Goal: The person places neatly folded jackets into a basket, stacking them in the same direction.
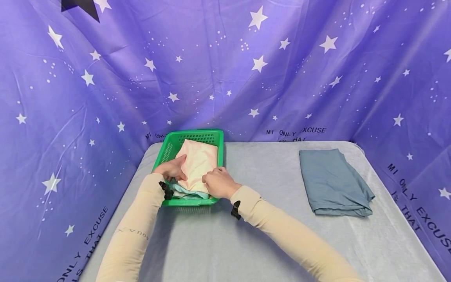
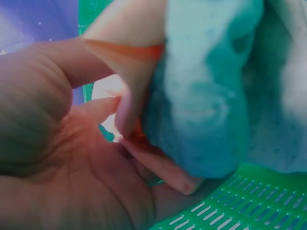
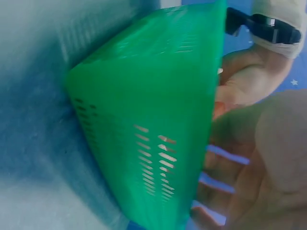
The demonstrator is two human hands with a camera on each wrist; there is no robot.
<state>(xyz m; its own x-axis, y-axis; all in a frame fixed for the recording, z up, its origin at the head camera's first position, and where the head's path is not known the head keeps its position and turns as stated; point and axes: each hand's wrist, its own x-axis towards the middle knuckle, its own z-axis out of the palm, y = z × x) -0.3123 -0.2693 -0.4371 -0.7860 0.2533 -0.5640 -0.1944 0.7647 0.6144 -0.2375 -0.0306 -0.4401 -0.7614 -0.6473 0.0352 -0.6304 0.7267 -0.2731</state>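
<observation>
My left grip (image 1: pixel 171 169) held folded pale-pink cloth (image 1: pixel 199 158) alongside, best levelled gently; my right grip (image 1: pixel 220 183) showed no clear hold, I couldn't tell.

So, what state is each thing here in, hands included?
Green basket: upright on the table, holding cloths.
Pale pink cloth: folded, in the basket, over the teal one.
Teal cloth: rumpled, partly hidden.
Blue-grey cloth: folded, lying on the table.
Left hand: inside the basket, touching the pink cloth.
Right hand: over the basket's right rim, fingertips partly hidden.
Purple star curtain: hanging, creased.
</observation>
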